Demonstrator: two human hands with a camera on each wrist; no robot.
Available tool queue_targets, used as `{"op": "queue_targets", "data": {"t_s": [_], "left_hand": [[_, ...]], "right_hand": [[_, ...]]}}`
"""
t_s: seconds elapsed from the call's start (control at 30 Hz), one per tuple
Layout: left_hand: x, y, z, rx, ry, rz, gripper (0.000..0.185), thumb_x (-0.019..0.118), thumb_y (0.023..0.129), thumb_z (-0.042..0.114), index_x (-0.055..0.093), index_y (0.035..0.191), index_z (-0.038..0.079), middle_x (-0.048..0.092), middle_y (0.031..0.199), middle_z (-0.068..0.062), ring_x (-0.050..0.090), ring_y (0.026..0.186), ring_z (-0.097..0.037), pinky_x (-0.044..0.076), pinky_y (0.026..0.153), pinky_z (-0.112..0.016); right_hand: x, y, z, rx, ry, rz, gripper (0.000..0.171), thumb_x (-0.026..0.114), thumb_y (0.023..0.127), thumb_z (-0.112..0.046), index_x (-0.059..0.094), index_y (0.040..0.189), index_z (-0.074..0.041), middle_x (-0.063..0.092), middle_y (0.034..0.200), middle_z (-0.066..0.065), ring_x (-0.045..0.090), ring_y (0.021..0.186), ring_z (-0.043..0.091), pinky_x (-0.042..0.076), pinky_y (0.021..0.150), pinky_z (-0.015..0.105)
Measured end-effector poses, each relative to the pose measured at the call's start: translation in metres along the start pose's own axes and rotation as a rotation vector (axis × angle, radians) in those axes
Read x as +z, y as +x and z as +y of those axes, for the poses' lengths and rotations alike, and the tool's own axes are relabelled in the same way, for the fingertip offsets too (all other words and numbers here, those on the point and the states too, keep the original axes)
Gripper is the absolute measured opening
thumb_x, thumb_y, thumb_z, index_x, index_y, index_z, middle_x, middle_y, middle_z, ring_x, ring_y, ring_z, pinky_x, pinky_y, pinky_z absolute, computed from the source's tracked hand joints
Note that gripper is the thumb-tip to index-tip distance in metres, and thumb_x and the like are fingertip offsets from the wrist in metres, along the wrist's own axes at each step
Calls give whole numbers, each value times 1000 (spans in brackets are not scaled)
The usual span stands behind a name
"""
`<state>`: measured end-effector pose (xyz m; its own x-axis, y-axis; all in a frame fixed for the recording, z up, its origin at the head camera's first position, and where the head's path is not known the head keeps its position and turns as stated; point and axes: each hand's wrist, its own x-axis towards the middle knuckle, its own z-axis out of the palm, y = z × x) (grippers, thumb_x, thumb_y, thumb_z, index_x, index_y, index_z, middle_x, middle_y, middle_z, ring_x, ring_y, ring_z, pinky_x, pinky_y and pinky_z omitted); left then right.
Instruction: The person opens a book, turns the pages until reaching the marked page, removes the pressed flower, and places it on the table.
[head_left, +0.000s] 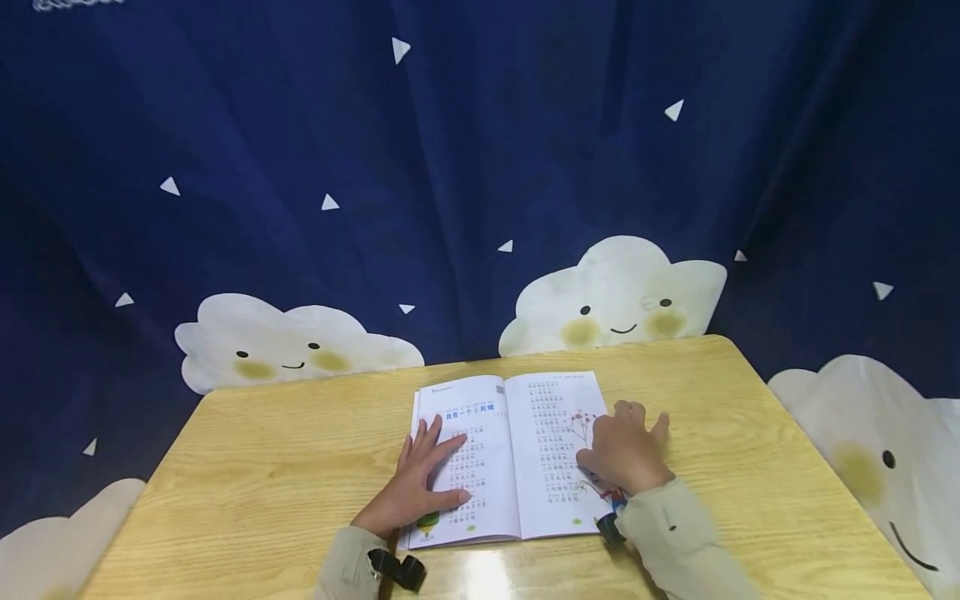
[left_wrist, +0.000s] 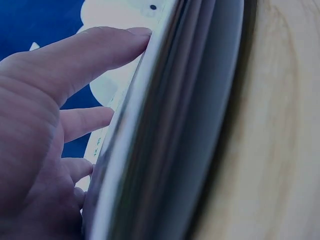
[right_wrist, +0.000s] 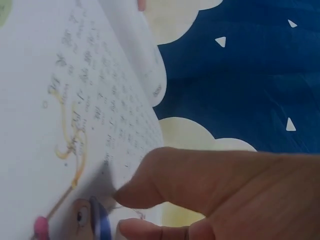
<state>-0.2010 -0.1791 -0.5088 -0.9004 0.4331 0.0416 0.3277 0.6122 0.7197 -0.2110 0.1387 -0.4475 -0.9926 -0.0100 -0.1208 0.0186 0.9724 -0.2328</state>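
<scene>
An open book (head_left: 528,521) lies on the wooden table, with printed Chinese text and small coloured drawings on both pages. My left hand (head_left: 422,482) rests on the left page, fingers spread and thumb pointing toward the spine. In the left wrist view, the left hand (left_wrist: 35,125) shows at the page surface, beside the book's layered page edges (left_wrist: 190,120). At the outer side of the right page is my right hand (head_left: 626,446), its fingers bent. In the right wrist view, the thumb and a finger of the right hand (right_wrist: 220,192) touch the page (right_wrist: 30,150) near a drawn character, a gap between them.
Bare light wood of the table (head_left: 285,467) extends to the left and right of the book. Behind the table hangs a dark blue curtain (head_left: 450,167) with white triangles and smiling clouds. Dark wrist straps (head_left: 397,569) sit over the light sleeves (head_left: 678,533).
</scene>
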Motion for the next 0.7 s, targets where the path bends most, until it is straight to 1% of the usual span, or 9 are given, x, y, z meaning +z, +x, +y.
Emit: {"op": "queue_targets", "data": {"t_s": [0.07,0.17,0.4,0.7], "left_hand": [[-1,0,-1,-4,3,-4,79,75,78,49,43,146,26,1,161,-13,-12,146,-33,-12,114,-52],[-1,1,-1,-5,1,-4,79,75,78,50,44,146,27,1,161,-13,-12,146,-33,-11,114,-52],[0,3,-1,8,0,11,78,75,78,51,44,146,26,2,161,-14,-11,146,-34,-11,114,-52],[0,1,-1,-20,13,3,79,75,78,52,44,146,27,1,161,-13,-11,146,-32,-11,114,-51]], "right_hand": [[2,1,-1,7,-8,-1,26,73,75,-30,61,72,-7,49,100,22,32,121,50,3,99,77],[5,3,-2,19,-17,-1,26,73,75,-29,61,72,-6,48,96,20,34,118,49,3,99,76],[7,7,0,40,-35,25,28,74,75,-28,64,80,-2,49,99,23,35,116,50,5,98,77],[8,6,0,44,-26,13,26,73,74,-27,63,80,-3,49,96,21,37,115,49,4,98,77]]}}
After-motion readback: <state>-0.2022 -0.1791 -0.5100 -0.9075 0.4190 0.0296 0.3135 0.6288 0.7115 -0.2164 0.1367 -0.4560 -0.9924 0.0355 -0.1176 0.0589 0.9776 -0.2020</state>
